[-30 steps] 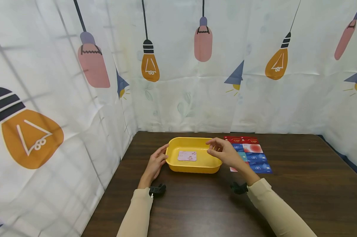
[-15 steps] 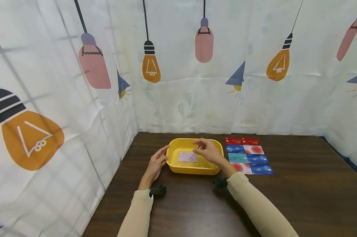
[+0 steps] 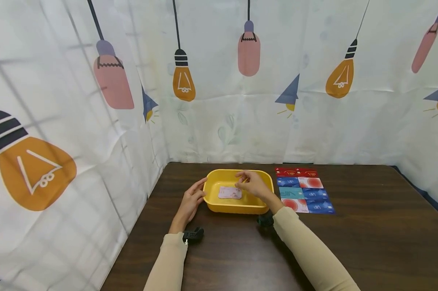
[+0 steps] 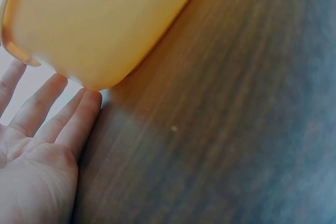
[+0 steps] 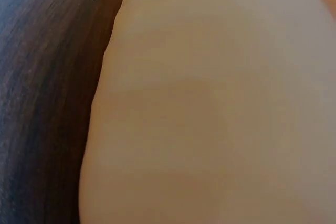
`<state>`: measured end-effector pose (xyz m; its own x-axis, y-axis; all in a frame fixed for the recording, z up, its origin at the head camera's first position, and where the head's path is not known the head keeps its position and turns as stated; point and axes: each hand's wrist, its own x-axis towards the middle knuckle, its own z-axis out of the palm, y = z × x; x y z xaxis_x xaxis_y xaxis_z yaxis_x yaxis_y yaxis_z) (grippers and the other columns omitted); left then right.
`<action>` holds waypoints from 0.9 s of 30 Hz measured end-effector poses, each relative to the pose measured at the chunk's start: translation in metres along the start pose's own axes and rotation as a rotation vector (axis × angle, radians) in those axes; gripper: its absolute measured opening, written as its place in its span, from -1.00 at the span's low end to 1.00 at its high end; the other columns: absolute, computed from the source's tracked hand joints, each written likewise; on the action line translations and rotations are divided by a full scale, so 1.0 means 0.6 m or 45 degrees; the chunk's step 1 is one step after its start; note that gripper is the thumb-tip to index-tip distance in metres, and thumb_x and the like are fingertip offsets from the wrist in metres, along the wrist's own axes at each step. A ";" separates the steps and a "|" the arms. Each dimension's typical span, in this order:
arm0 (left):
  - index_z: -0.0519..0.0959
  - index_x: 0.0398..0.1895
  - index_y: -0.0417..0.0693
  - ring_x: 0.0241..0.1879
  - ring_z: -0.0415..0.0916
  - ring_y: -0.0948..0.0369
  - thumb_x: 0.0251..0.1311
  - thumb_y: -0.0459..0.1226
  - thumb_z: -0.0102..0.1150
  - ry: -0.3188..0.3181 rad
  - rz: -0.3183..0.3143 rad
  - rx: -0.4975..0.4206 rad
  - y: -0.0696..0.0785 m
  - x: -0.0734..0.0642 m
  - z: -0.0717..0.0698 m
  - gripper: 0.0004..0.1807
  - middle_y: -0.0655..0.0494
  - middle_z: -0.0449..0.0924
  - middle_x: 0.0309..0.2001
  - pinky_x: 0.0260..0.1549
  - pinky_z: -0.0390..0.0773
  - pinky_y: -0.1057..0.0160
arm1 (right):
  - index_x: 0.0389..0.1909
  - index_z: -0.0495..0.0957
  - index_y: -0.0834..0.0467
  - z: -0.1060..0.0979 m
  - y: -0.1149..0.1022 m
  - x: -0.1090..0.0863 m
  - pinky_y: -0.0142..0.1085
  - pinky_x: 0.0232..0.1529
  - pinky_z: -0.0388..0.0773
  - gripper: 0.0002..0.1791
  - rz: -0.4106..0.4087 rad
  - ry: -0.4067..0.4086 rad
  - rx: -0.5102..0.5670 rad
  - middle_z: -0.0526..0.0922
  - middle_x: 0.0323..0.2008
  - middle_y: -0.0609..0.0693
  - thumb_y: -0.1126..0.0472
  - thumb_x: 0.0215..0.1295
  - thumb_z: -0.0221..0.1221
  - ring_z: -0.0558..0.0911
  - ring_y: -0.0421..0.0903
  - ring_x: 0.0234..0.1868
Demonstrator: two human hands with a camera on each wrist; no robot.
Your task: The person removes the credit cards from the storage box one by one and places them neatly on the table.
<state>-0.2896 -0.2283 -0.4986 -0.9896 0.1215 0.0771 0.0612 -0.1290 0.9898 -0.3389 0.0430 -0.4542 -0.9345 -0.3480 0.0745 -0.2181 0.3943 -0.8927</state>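
Observation:
A yellow plastic basket [image 3: 237, 209] stands on the table. My left hand [image 3: 190, 202] is at its left end, fingertips on the outer wall. In the left wrist view the fingers of the left hand [image 4: 47, 124] are fairly straight against the basket wall [image 4: 105, 30]. A small pinkish patterned card [image 3: 228, 192] lies on the basket's floor. My right hand [image 3: 255, 186] reaches over the basket from the right, fingers bent, thumb and index fingertips apart near the card's right end. In the right wrist view the basket wall [image 5: 210, 103] fills most of the picture; the hand is out of sight.
Right of the basket, VIP cards [image 3: 315, 194] lie in two columns on the dark wooden table [image 3: 368, 226]: red at the back, then blue, teal and pink-red ones. A white curtain [image 3: 222, 121] printed with lamps hangs behind and beside the table.
My right hand has moved left, from the basket's right rim beside the VIP cards to the card inside, uncovering the left column. During the last half second it has barely moved. The left hand stays.

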 end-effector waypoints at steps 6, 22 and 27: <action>0.33 0.52 -0.02 0.57 0.15 0.01 0.44 -0.42 -0.02 -0.002 0.000 0.011 0.000 0.000 0.001 -0.41 -0.05 0.18 0.58 0.18 0.59 0.32 | 0.17 0.60 0.22 0.003 0.002 0.000 -0.33 -0.32 0.44 -0.55 0.054 -0.023 -0.043 0.63 -0.25 0.06 0.25 0.26 0.37 0.49 -0.04 -0.32; 0.32 0.53 -0.04 0.57 0.14 0.01 0.43 -0.43 -0.05 -0.001 -0.007 0.012 0.001 0.005 0.001 -0.40 -0.05 0.16 0.59 0.15 0.59 0.36 | 0.19 0.57 0.25 0.008 0.007 0.000 -0.37 -0.41 0.45 -0.49 0.109 -0.075 -0.146 0.61 -0.26 0.10 0.30 0.20 0.41 0.50 -0.06 -0.37; 0.33 0.52 -0.03 0.58 0.12 0.03 0.43 -0.43 -0.04 0.009 -0.010 0.023 0.001 0.003 -0.001 -0.40 -0.04 0.15 0.60 0.21 0.58 0.28 | 0.20 0.57 0.24 0.008 0.003 -0.002 -0.38 -0.39 0.47 -0.44 0.154 -0.092 -0.165 0.60 -0.28 0.08 0.27 0.16 0.46 0.50 -0.06 -0.35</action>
<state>-0.2916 -0.2287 -0.4981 -0.9909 0.1158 0.0687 0.0559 -0.1101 0.9923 -0.3369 0.0396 -0.4579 -0.9345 -0.3497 -0.0665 -0.1439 0.5419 -0.8281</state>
